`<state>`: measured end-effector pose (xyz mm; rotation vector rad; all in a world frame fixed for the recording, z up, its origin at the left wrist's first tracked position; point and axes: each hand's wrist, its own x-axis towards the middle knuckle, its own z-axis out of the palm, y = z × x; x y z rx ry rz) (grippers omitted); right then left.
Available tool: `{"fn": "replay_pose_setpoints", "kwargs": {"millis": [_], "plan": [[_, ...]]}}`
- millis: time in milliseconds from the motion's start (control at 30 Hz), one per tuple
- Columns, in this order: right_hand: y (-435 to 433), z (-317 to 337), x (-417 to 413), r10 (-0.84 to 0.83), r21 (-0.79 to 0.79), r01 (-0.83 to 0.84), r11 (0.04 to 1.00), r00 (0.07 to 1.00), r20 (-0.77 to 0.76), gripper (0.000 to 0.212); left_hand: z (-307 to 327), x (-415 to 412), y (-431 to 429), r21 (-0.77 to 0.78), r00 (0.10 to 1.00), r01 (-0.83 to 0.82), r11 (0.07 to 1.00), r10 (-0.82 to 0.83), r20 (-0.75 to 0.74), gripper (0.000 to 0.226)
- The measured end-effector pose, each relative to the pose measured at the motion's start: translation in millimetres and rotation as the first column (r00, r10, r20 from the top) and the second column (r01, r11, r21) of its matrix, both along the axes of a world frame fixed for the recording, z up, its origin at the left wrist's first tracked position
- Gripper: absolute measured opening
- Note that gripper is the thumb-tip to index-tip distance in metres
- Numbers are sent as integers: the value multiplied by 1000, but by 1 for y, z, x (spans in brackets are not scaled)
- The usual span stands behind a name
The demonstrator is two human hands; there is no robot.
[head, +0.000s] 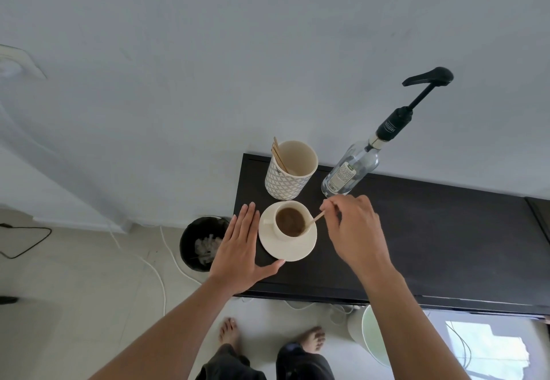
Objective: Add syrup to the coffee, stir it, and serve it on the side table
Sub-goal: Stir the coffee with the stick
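Note:
A cream cup of brown coffee (290, 221) stands on a cream saucer (300, 250) near the left end of a dark table (431, 230). My right hand (354, 230) pinches a wooden stir stick (318, 217) whose lower end dips into the coffee at the cup's right side. My left hand (242, 248) lies flat with fingers straight, just left of the saucer, its thumb touching the saucer's front rim. A clear syrup bottle (351, 171) with a black pump stands behind the cup to the right.
A patterned cup (287, 177) holding several wooden stir sticks stands behind the coffee. A black bin (199, 242) sits on the floor left of the table, with white cables around it. A pale green bin (372, 338) stands under the table's front edge. My bare feet are below.

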<state>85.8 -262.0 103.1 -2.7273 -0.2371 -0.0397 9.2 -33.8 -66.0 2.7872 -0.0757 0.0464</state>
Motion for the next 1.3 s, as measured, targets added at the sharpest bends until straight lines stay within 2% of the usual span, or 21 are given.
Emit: {"fn": "replay_pose_setpoints", "kwargs": {"millis": [67,200,267,367,433,533,600,733,800,867,900,933,1033,1100,1200,1233,1300], "plan": [[0,-2,0,-1,39,0,999,1000,26,19,0,0,0,-2,1000,-1,1000,1,-4,131],[3,-2,-3,101,170,-80,982,988,-119,21,1,0,0,-5,1000,-4,1000,4,-7,132],[0,-3,-3,112,144,-93,985,985,-130,21,1,0,0,-1,1000,-3,1000,3,-8,132],[-6,-9,-1,17,21,-17,1000,1000,-4,18,0,0,0,0,1000,-3,1000,3,-8,131],[-2,-10,-3,-6,42,4,999,999,51,17,0,0,0,5,1000,-1,1000,1,-10,132],[8,-6,-6,102,144,-95,985,994,-46,19,0,0,0,3,1000,4,1000,-4,-8,132],[10,-2,-8,157,130,-144,981,983,-96,20,-1,0,0,-3,1000,3,1000,-3,-8,133],[7,3,-2,7,-27,-7,1000,1000,27,19,0,0,0,17,1000,6,1000,-6,-27,133],[10,3,-1,9,36,-9,999,1000,9,20,1,0,0,16,1000,5,1000,-4,-29,133],[14,4,-2,103,123,-92,988,991,-86,22,0,0,0,14,1000,7,1000,-7,-30,133],[15,5,-3,132,115,-118,986,984,-121,22,0,0,0,15,1000,9,1000,-8,-29,133],[15,7,-4,125,61,-119,991,985,-120,23,0,0,0,16,1000,9,1000,-8,-29,133],[12,9,0,-10,-109,14,994,999,33,24,0,0,0,15,1000,4,1000,-4,-31,132],[13,7,2,-6,-50,9,999,999,45,23,0,0,0,15,1000,6,1000,-5,-31,132],[19,6,1,135,104,-125,987,987,-86,22,0,0,0,14,1000,9,1000,-9,-26,132],[19,7,2,134,89,-125,988,986,-99,23,0,0,0,13,1000,9,1000,-9,-26,132],[17,7,4,47,-41,-48,998,999,-26,25,0,0,0,13,1000,8,1000,-8,-25,132]]}}
